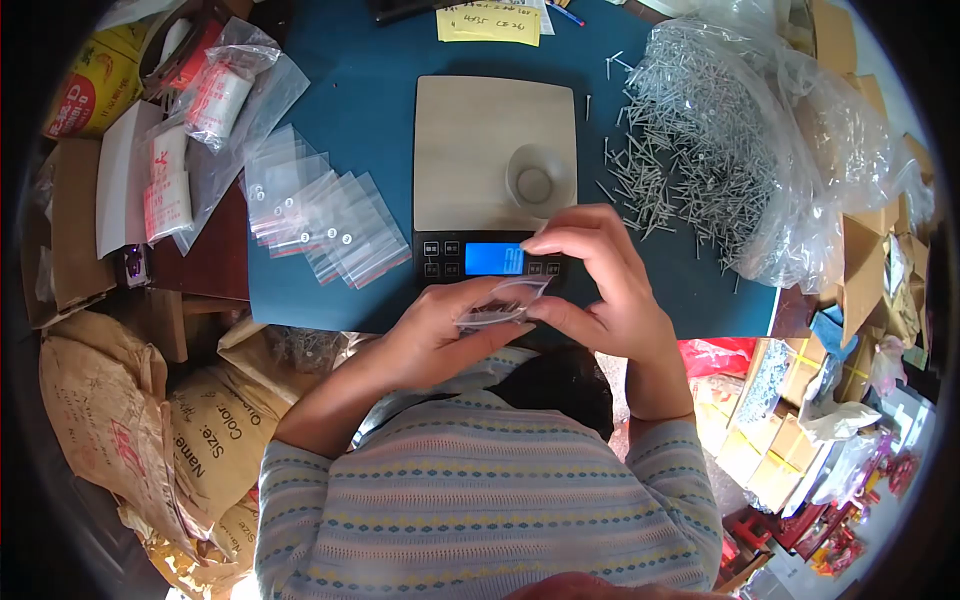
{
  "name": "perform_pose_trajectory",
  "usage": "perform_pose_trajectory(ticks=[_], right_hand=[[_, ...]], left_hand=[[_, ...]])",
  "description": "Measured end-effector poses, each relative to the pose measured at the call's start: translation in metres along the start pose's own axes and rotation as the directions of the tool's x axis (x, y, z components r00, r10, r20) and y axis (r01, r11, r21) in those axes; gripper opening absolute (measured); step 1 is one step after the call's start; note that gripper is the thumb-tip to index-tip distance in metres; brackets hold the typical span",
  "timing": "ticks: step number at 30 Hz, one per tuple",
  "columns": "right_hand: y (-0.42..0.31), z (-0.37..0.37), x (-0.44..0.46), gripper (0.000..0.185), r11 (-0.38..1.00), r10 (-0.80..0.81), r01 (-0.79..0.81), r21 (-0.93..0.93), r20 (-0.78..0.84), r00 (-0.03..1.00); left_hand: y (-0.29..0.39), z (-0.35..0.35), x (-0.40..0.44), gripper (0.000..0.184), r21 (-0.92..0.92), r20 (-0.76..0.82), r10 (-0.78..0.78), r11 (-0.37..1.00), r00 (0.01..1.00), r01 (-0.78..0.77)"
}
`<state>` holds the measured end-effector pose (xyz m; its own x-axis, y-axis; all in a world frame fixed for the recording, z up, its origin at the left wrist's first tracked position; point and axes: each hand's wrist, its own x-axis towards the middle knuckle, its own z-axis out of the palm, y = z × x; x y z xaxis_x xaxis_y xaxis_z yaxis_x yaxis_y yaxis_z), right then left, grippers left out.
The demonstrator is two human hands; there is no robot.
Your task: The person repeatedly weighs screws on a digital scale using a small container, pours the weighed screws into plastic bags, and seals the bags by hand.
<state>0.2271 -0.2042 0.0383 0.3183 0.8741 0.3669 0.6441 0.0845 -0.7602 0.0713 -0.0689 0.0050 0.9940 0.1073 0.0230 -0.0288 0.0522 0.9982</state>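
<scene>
While the left hand (440, 330) has its fingers closed around a small clear zip bag (503, 303), the right hand (612, 280) is opened up pretty wide: thumb against the bag's right end, forefinger well apart from it, reaching over the front panel of the digital scale (464, 150). The bag's at the near edge of the counter (350, 85), just in front of the scale. There are some dark bits inside, but they're too small and shadowed for me to name.

As for what's in the way, the right fingers cover part of the panel, including some buttons beside the lit blue display (488, 258). Can't read the digits, too blurry. To the left there's a fanned-out spread of flat zip bags (345, 235), overlapping each other, with packs of printed white bags (218, 108) behind them. A yellow note (488, 27) lies past the scale, with a blue pen (567, 13) close by.

Container-wise, a translucent cup (535, 182) sits upright on the right front part of the weighing plate, its round base showing inside. Over on the right, a big clear plastic bag (855, 145) lies on its side with a heap of thin metal fasteners (690, 160) (screws or nails, can't tell) in it and spilling onto the counter. One loose piece lies just beside the scale.
</scene>
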Motion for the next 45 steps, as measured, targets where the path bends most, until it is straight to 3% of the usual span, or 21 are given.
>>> perform_pose_trajectory(ticks=[1,2,4,7,10,13,16,19,22,25,26,29,30,32,35,36,39,43,44,45], right_hand=[[0.0,0.001,-0.002,0.015,0.996,0.081,-0.081,0.041,-0.004,0.997],[0.008,-0.002,-0.005,0.016,0.999,-0.036,0.039,-0.035,0.072,0.997],[0.006,-0.003,-0.008,0.016,0.993,-0.097,0.102,-0.053,0.097,0.991],[-0.002,-0.003,-0.008,0.015,0.976,-0.169,0.182,-0.121,0.107,0.98],[-0.004,-0.001,-0.01,0.016,0.959,-0.193,0.213,-0.184,0.123,0.974],[-0.004,0.002,-0.009,0.019,0.96,-0.195,0.215,-0.181,0.118,0.974],[-0.004,0.007,-0.008,0.024,0.959,-0.222,0.24,-0.149,0.13,0.966],[-0.005,0.007,-0.007,0.03,0.938,-0.282,0.305,-0.165,0.149,0.948],[-0.007,-0.005,-0.009,0.035,0.94,-0.273,0.284,-0.19,0.084,0.958],[0.001,-0.001,-0.011,0.036,0.958,-0.256,0.263,-0.112,0.079,0.964],[0.006,-0.004,-0.015,0.029,0.969,-0.225,0.237,-0.074,0.145,0.963],[0.026,-0.009,-0.02,0.032,0.984,-0.133,0.144,-0.102,0.106,0.985],[0.036,-0.022,-0.027,0.05,0.97,-0.063,0.104,-0.22,0.189,0.98],[0.06,-0.043,-0.039,0.061,0.9,0.03,0.027,-0.436,0.123,0.992],[0.093,-0.073,-0.056,0.076,0.742,0.126,-0.068,-0.667,0.038,0.991],[0.104,-0.08,-0.058,0.08,0.682,0.147,-0.091,-0.726,0.015,0.989],[0.137,-0.088,-0.055,0.085,0.707,0.126,-0.079,-0.703,0.015,0.992],[0.17,-0.07,-0.037,0.055,0.697,-0.009,-0.118,-0.708,-0.174,0.985],[0.169,-0.062,-0.032,0.04,0.663,-0.122,-0.095,-0.742,-0.232,0.965],[0.168,-0.06,-0.034,0.038,0.684,-0.098,-0.121,-0.72,-0.255,0.962]], left_hand=[[0.0,-0.001,0.0,0.03,-0.014,0.027,-0.001,1.0,1.0,0.002],[-0.001,-0.002,-0.002,0.03,-0.029,0.054,-0.004,1.0,0.999,0.005],[0.0,-0.005,-0.001,0.034,0.004,0.122,-0.013,1.0,0.992,0.012],[0.003,0.001,-0.002,0.031,-0.037,-0.052,0.015,0.999,0.999,-0.017],[0.006,-0.002,-0.001,0.024,0.14,-0.161,0.187,0.976,0.969,-0.165],[0.013,-0.002,-0.001,0.017,0.156,-0.193,0.138,0.982,0.971,-0.108],[0.014,-0.005,-0.004,0.016,0.237,-0.12,0.19,0.959,0.975,-0.157],[0.017,-0.006,-0.007,0.015,0.148,-0.072,0.083,0.986,0.994,-0.071],[0.02,-0.02,-0.01,0.015,-0.04,-0.172,0.061,0.997,0.983,-0.069],[0.016,-0.025,-0.013,0.019,-0.137,-0.163,0.015,0.99,0.986,-0.037],[0.022,-0.026,-0.014,0.021,-0.139,-0.177,-0.021,0.99,0.984,-0.003],[0.017,-0.052,-0.031,0.019,-0.031,-0.08,0.043,0.998,0.996,-0.045],[0.02,-0.064,-0.042,0.018,0.025,-0.068,-0.004,1.0,0.998,0.006],[0.028,-0.088,-0.068,0.018,0.099,-0.075,-0.179,0.978,0.981,0.186],[0.042,-0.111,-0.09,0.014,0.293,-0.141,-0.536,0.78,0.832,0.552],[0.037,-0.117,-0.098,0.009,0.268,-0.172,-0.623,0.716,0.763,0.644],[0.031,-0.111,-0.093,0.007,0.406,-0.255,-0.56,0.678,0.788,0.613],[0.02,-0.089,-0.073,0.011,0.486,-0.326,-0.263,0.777,0.908,0.4],[0.017,-0.085,-0.07,0.012,0.476,-0.336,-0.269,0.778,0.903,0.409],[0.016,-0.081,-0.068,0.012,0.47,-0.325,-0.256,0.792,0.91,0.39]])
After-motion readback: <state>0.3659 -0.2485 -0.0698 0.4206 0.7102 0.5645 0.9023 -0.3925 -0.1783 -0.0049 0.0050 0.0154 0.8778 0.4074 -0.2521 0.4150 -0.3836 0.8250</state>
